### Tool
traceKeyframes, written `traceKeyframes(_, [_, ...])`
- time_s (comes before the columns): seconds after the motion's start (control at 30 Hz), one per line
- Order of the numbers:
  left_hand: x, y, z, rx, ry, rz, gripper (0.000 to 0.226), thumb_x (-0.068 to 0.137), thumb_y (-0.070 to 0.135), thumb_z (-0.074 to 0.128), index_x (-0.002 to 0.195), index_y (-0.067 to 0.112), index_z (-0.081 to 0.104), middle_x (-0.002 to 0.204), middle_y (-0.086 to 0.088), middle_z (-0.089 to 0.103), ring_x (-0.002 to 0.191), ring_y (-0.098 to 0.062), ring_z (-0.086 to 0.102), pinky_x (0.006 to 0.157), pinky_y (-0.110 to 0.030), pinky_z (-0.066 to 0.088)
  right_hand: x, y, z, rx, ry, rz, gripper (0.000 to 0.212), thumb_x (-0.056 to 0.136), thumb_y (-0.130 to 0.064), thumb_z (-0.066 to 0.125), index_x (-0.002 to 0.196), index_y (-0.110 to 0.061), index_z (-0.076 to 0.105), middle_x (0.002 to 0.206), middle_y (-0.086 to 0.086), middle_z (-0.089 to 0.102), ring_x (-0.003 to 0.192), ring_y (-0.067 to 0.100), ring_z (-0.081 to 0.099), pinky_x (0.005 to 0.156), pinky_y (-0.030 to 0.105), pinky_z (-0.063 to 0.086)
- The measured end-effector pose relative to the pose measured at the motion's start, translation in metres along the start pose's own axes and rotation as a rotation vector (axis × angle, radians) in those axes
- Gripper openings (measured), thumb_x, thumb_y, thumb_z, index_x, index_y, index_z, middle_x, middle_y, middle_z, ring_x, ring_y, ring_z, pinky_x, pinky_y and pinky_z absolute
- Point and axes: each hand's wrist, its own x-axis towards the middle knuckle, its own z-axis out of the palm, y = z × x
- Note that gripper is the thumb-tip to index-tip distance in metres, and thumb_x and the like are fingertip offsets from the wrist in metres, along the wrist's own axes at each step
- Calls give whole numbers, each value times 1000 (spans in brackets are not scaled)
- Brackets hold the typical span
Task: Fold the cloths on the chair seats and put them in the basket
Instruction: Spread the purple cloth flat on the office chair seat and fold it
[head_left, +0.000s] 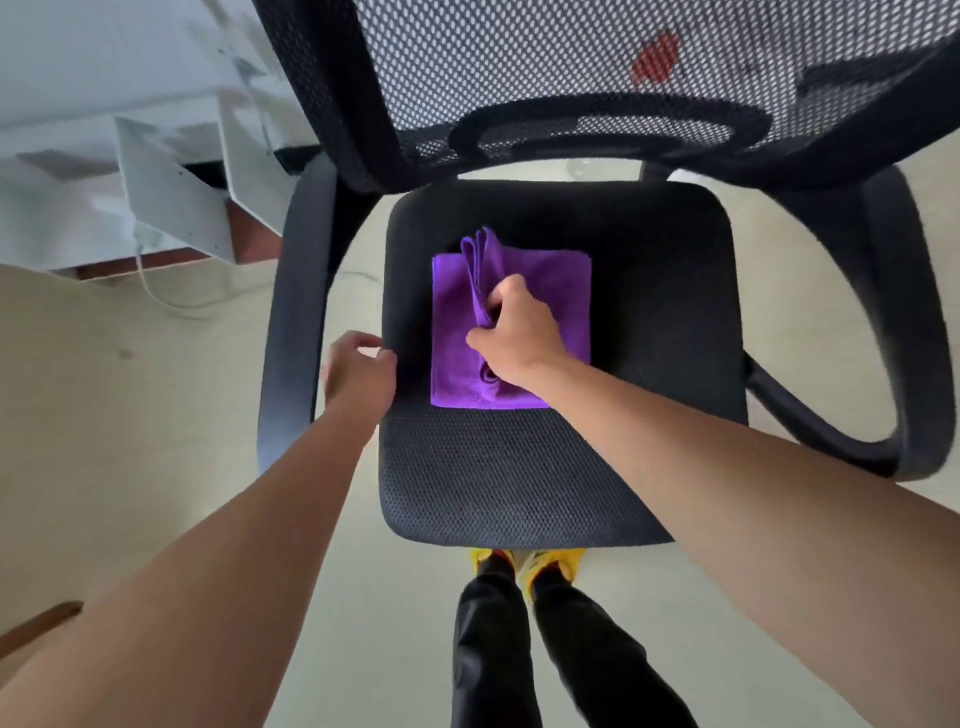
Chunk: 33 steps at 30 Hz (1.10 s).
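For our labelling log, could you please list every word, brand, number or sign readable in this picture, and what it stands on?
No text can be read.
Red patch seen through the mesh backrest: blurred, no letters to make out.
Purple cloth, chair seat, yellow shoes: no print visible.

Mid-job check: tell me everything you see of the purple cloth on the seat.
The purple cloth looks like soft microfibre, folded into a flat rectangle on the black chair seat. The right hand pinches a bunched fold of it, raised along its middle. The left hand is apart from it.
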Motion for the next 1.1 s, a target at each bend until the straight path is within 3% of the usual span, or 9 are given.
traceKeyframes(0.3, [-1, 8, 0, 15, 92, -28, 19, 88, 14, 48, 105, 21, 55, 68, 1, 55, 59, -21, 57, 52, -25, 44, 7, 4, 35, 58, -253, 29, 49, 79, -18, 75, 122, -15, 52, 93, 1, 61, 90, 27, 63, 80, 43, 54])
traceKeyframes(0.37, [-3, 11, 0, 36, 111, -10, 19, 89, 14, 47, 105, 20, 55, 68, 2, 55, 58, -17, 55, 49, -22, 39, 6, 11, 25, 204, -291, 36, 42, 81, -17, 73, 120, -15, 59, 95, 2, 65, 87, 23, 66, 74, 39, 58])
traceKeyframes(0.43, [-4, 20, 2, 46, 118, 69, 20, 88, 13, 46, 102, 20, 59, 69, 1, 59, 58, -17, 56, 51, -24, 43, 7, 22, 9, 391, -119, 83, 22, 85, -9, 64, 106, -15, 65, 93, 8, 70, 77, 20, 70, 59, 32, 57])
traceKeyframes(0.53, [-10, 35, 22, 10, -62, 228, 26, 83, 6, 45, 90, 20, 66, 73, -6, 67, 63, -24, 61, 63, -31, 51, 16, 39, -14, 533, 189, 209, 21, 88, 1, 52, 97, -14, 65, 79, 8, 69, 56, 11, 68, 48, 26, 52])
traceKeyframes(0.67, [-13, 31, 50, 173, -451, 195, 22, 83, 3, 51, 93, 16, 66, 66, -13, 65, 67, -30, 65, 70, -35, 54, 48, 44, -34, 665, 148, 327, 16, 91, 0, 54, 94, -13, 63, 82, 7, 67, 63, 12, 69, 59, 26, 56])
traceKeyframes(0.77, [-4, 25, 53, 258, -474, 178, 23, 80, 0, 56, 91, 20, 60, 72, -18, 67, 77, -37, 68, 79, -42, 57, 72, 44, -49, 755, 121, 376, 15, 91, -3, 56, 101, -12, 62, 90, 9, 67, 78, 19, 67, 78, 37, 57])
traceKeyframes(0.87, [-5, 33, 52, 270, -493, 171, 19, 81, 1, 58, 89, 19, 55, 70, -16, 64, 68, -33, 65, 77, -47, 58, 73, 37, -60, 760, 184, 382, 27, 91, -2, 55, 117, -9, 58, 90, 8, 67, 79, 18, 67, 73, 32, 58])
traceKeyframes(1.0, [-3, 65, 57, 167, -475, 219, 34, 87, 2, 54, 119, 15, 57, 73, -13, 64, 63, -26, 61, 71, -38, 55, 27, 35, -40, 758, 206, 308, 14, 87, -1, 59, 89, -13, 65, 71, 4, 65, 53, 7, 63, 48, 21, 48])
traceKeyframes(1.1, [9, 91, 63, 64, -524, 169, 55, 92, 1, 49, 143, 20, 38, 79, -15, 61, 67, -23, 57, 61, -31, 49, -18, 65, -15, 663, 35, 397, 9, 87, -4, 64, 92, -10, 69, 78, 6, 70, 60, 7, 68, 51, 20, 50])
